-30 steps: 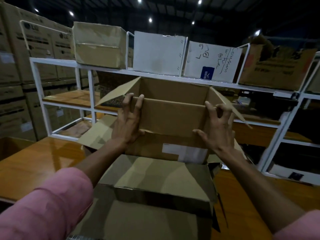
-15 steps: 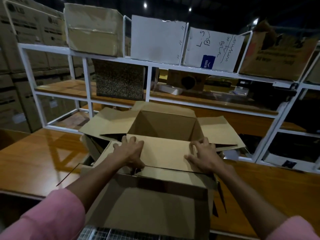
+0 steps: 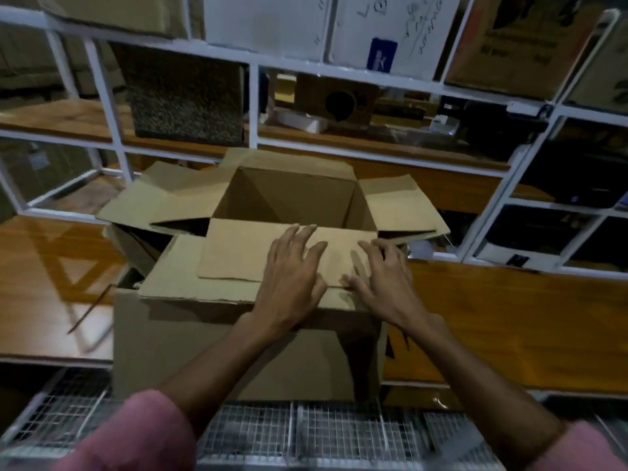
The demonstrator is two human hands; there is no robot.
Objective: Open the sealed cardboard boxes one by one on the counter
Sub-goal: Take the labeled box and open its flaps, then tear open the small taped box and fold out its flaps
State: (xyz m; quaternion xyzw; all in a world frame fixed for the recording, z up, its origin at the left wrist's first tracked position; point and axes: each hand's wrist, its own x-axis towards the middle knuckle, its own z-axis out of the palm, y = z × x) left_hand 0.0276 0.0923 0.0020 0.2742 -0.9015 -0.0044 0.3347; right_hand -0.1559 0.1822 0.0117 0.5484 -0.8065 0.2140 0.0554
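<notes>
Open box [image 3: 292,195] sat on counter [image 3: 51,266]. Left hand [image 3: 292,280], right hand [image 3: 384,280] lay flat, fingers spread, pressing its near flap [image 3: 238,253], gripping nothing.

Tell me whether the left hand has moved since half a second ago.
Yes. The left hand slid rightward along the near flap, and now lies close to the right hand.

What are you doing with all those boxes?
A person in pink sleeves is working at a wooden counter. The open box at the back has its flaps spread wide. Its near flap lies on a second box in front. The left hand and right hand press flat on that flap.
</notes>
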